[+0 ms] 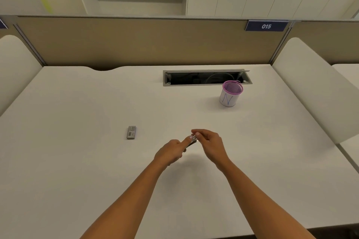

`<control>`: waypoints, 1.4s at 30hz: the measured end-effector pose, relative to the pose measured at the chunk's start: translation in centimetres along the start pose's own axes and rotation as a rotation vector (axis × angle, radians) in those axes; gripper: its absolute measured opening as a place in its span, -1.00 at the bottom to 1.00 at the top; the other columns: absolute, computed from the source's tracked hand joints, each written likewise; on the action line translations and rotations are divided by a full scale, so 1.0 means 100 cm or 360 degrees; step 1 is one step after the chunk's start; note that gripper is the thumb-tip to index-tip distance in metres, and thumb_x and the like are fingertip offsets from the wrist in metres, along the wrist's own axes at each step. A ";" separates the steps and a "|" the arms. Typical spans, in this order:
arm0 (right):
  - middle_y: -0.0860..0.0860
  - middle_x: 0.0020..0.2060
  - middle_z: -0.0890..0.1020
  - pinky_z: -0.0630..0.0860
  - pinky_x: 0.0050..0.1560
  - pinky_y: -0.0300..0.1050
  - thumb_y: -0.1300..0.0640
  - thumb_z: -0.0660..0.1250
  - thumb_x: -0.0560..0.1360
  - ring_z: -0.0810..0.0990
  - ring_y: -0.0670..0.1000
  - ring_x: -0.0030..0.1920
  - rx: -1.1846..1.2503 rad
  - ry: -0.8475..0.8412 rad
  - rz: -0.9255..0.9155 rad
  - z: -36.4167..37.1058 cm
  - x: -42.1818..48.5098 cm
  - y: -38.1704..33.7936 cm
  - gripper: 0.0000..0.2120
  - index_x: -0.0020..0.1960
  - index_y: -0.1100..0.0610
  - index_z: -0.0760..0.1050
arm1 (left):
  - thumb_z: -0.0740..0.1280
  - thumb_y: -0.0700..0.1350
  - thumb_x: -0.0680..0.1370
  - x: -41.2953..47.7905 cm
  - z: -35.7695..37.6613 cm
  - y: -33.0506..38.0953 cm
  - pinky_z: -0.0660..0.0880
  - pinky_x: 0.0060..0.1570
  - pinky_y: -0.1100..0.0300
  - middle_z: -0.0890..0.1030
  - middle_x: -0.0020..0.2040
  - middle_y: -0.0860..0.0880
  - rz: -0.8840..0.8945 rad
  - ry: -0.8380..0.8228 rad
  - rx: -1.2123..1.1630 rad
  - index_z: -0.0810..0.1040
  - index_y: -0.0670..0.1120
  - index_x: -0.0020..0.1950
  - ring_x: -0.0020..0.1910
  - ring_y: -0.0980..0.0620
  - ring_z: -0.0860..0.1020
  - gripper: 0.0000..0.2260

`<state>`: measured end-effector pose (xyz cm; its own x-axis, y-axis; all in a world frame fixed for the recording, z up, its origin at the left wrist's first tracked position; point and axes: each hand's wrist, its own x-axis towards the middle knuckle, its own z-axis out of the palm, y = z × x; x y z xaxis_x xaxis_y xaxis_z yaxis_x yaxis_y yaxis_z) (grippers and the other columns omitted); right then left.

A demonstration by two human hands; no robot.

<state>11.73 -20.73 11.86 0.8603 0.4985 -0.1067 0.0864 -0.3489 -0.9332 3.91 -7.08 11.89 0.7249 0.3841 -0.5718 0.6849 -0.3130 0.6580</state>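
Left hand (pixel 170 152) curled round a small metal object (pixel 193 141), right hand (pixel 210 141) pinched its far end, grey box (pixel 131 132) lay apart on desk (pixel 77 161)

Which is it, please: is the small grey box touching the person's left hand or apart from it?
Apart. The head view shows bare desk between the small grey box and the left hand, which grips a small metal item.
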 end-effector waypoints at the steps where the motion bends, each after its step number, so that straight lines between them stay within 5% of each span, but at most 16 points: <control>1: -0.12 -0.03 0.68 0.41 -0.06 -0.57 0.13 0.27 0.59 0.59 -0.30 -0.01 0.0010 0.0000 0.0009 0.000 0.000 0.000 -0.80 0.12 0.07 0.64 | 0.04 0.53 0.35 0.000 0.000 -0.001 0.27 -0.40 0.22 0.49 -0.36 0.04 -0.0008 0.0018 0.0030 0.52 -0.04 -0.15 -0.53 0.08 0.33 -0.33; 7: -0.12 -0.04 0.70 0.41 -0.06 -0.56 0.14 0.27 0.59 0.58 -0.36 -0.03 0.0022 -0.0066 0.0039 0.004 0.001 0.002 -0.80 0.10 0.04 0.66 | 0.01 0.49 0.42 0.003 0.001 -0.007 0.30 -0.36 0.19 0.43 -0.44 0.07 0.0022 0.0066 0.0118 0.48 -0.02 -0.22 -0.48 0.08 0.35 -0.40; 19: -0.09 -0.06 0.72 0.43 0.02 -0.31 0.12 0.26 0.59 0.64 -0.15 0.05 0.0224 -0.0058 0.0154 0.001 0.006 0.003 -0.80 0.09 0.04 0.65 | 0.13 0.20 0.52 0.008 0.001 -0.007 0.23 -0.45 0.22 0.48 -0.36 0.02 0.0044 -0.0048 -0.0075 0.58 -0.05 -0.12 -0.52 0.10 0.31 -0.62; 35: -0.11 -0.05 0.72 0.44 0.15 -0.29 0.14 0.35 0.54 0.64 -0.21 0.04 0.0157 -0.0075 0.0073 0.003 -0.003 0.001 -0.82 0.09 0.02 0.66 | 0.18 0.23 0.44 -0.003 -0.002 -0.002 0.17 -0.42 0.20 0.41 -0.36 0.00 -0.0125 -0.0110 -0.0272 0.45 -0.06 -0.25 -0.49 0.06 0.22 -0.64; 42: -0.15 -0.04 0.72 0.41 0.09 -0.31 0.13 0.35 0.54 0.61 -0.25 0.07 0.0194 -0.0029 -0.0039 0.002 -0.006 -0.009 -0.83 0.08 -0.03 0.65 | 0.22 0.23 0.51 -0.008 -0.007 -0.004 0.23 -0.46 0.25 0.43 -0.32 0.00 -0.0104 -0.0271 -0.0574 0.51 -0.08 -0.05 -0.49 0.09 0.29 -0.62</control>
<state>11.05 -20.55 12.66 0.8492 0.5205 -0.0889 0.0442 -0.2378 -0.9703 3.01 -6.67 12.44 0.7032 0.2345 -0.6712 0.6821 0.0440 0.7299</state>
